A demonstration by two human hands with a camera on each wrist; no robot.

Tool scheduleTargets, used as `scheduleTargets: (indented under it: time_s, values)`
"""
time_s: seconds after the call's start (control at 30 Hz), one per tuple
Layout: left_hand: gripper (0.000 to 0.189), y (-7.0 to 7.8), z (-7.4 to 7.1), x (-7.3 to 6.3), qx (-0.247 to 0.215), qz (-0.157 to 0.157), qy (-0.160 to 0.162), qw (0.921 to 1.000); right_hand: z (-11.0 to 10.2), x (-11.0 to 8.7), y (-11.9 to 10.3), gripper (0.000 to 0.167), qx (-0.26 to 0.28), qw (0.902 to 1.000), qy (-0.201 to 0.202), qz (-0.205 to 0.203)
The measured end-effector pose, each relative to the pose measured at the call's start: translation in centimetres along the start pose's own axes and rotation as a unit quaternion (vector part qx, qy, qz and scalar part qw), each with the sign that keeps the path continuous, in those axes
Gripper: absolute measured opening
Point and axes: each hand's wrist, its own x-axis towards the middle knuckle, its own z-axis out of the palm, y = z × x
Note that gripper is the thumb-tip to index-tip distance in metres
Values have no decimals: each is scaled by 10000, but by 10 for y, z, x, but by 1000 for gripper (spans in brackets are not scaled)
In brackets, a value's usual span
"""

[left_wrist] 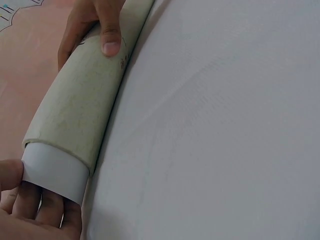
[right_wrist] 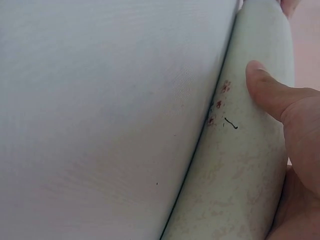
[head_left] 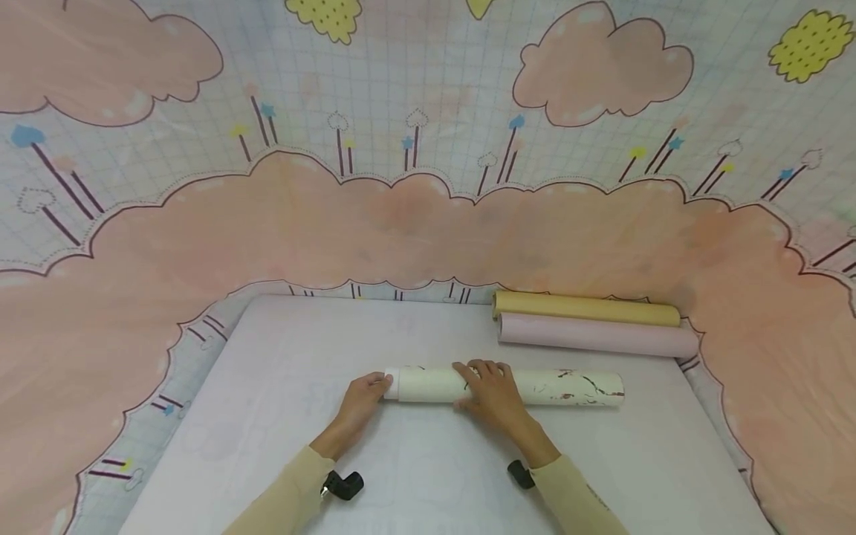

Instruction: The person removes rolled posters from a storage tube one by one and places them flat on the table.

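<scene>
"Roll (head_left: 431, 386) first: where is it placed, and which way is its length turned?"

"It is laid across the middle of the counter (head_left: 435, 468); its long axis is run from left to right, nearly parallel to the far edge; at its left end a white inner tube (left_wrist: 55, 172) is seen jutting out a little, on the same line."

"By which hand is that white tip reached?"

"By the left hand (head_left: 361, 397), from the left; the tip is pinched there, thumb outside, fingers at the opening; the right hand (head_left: 495, 397) is set apart from it, about midway along the pale green body, which is grasped from above with the thumb on the near side and fingers over the far side; the right end is covered by neither hand."

"So both grips are strung along one axis; that seems to be the relation to be minded. And farther out?"

"A pink roll (head_left: 602, 336) and a yellow roll (head_left: 588, 307) are laid at the back right, nearer to the right hand; neither is touched by a hand."
</scene>
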Motion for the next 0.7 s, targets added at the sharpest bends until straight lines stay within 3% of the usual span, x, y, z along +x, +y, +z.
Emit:
scheduleTargets:
  time_s: [0.13, 0.7]
  values:
    - [34, -2, -10, -2, 91, 14, 201, 9998, -1, -1, -2, 72, 56, 10000, 7, 21]
    - [33, -8, -31, -1, 192, -73, 442, 9988, 2, -2, -2, 73, -126, 9998, 141, -31]
